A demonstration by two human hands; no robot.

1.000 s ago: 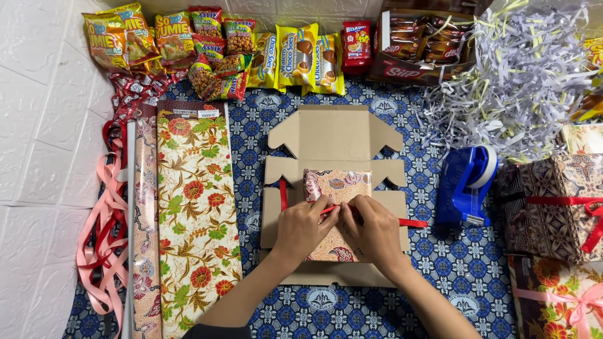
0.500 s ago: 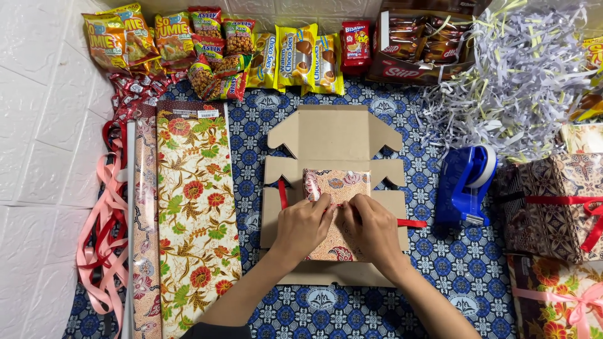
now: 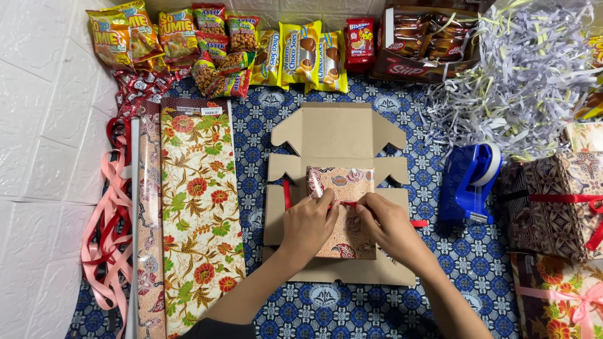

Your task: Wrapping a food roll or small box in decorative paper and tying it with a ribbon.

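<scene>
A small box wrapped in pink patterned paper (image 3: 343,188) lies on an unfolded brown cardboard box (image 3: 336,130) in the middle of the blue patterned cloth. A thin red ribbon (image 3: 287,193) runs under and across the wrapped box, its ends showing at left and right. My left hand (image 3: 309,226) rests on the left half of the wrapped box, fingers pinching the ribbon. My right hand (image 3: 391,225) sits on the right half and pinches the ribbon too, near the box's middle.
Floral wrapping paper sheets (image 3: 198,213) and loose pink and red ribbons (image 3: 107,232) lie at the left. Snack packets (image 3: 220,44) line the back. Shredded paper (image 3: 534,75), a blue tape dispenser (image 3: 470,182) and wrapped gifts (image 3: 556,201) stand at the right.
Both hands stay on the wrapped box; the fingers have shifted slightly along the red ribbon. Nothing else moved.
</scene>
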